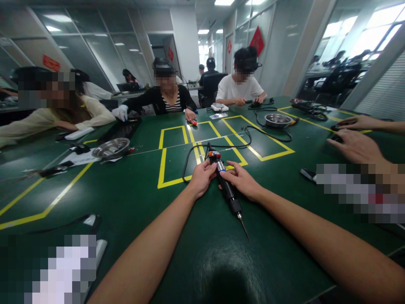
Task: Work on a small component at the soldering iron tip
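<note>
A black electric screwdriver [229,192] lies slanted in front of me, its long thin bit [244,227] pointing toward me and a little to the right. My left hand [201,177] grips its rear end, thumb and fingers close to the red and orange parts there. Around the body, by the silver and blue band, my right hand [243,180] is closed, with some fingers hidden behind the tool. From the rear end a black cable [186,158] loops over the green table [133,211].
Yellow tape rectangles [162,166] mark the tabletop. Metal bowls stand at left [111,148] and right [278,120]. Several people sit around the table; a co-worker's hands [360,143] rest at the right edge. Cables and a tool [308,109] lie at the far right.
</note>
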A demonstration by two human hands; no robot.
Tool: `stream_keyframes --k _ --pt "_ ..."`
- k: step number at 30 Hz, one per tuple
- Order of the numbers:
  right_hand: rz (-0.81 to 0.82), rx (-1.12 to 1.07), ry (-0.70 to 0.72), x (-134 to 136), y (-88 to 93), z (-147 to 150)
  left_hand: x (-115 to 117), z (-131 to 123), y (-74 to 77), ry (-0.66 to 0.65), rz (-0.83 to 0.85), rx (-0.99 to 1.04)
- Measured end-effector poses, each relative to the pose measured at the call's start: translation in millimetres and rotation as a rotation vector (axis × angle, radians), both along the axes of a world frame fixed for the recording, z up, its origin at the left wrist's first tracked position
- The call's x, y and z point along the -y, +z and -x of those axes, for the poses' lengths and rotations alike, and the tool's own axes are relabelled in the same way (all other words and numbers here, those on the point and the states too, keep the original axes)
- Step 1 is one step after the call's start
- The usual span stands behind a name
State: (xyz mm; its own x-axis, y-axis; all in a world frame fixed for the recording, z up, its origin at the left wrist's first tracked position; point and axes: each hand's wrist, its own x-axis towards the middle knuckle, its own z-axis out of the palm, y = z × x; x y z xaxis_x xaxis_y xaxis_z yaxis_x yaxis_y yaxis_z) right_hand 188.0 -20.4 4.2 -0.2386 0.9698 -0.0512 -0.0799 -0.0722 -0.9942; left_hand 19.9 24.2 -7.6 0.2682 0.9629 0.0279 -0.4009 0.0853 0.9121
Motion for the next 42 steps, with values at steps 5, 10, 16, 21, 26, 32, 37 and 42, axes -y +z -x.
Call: stream_keyframes --k 5,10,16,21,26,32,37,42 --pt "0.041 -0.091 0.137 3.8 6.6 0.8 1.4 -0.7 1.5 -0.013 -0.013 0.015" --pt "0.013 -0.095 0.114 4.0 4.2 2.7 0.1 -2.4 -1.8 0.008 -0.047 -0.049" --pt "0.000 -0.083 0.087 5.3 3.9 2.6 1.0 -5.0 0.2 0.214 -0.183 -0.244" --pt "-0.002 -0.076 0.075 5.5 3.9 2.4 4.2 0.1 7.3 0.403 -0.307 -0.402" --pt "-0.006 -0.048 0.069 5.9 3.7 3.3 6.4 4.9 10.5 0.459 -0.398 -0.468" --pt "0.006 -0.037 0.066 7.7 5.4 4.4 5.4 6.3 8.3 0.470 -0.461 -0.555" --pt "0.010 -0.042 0.065 7.0 4.9 4.3 3.8 6.7 5.8 0.488 -0.469 -0.537" --pt "0.015 -0.047 0.052 5.8 5.2 4.9 1.9 5.9 3.6 0.475 -0.445 -0.529"
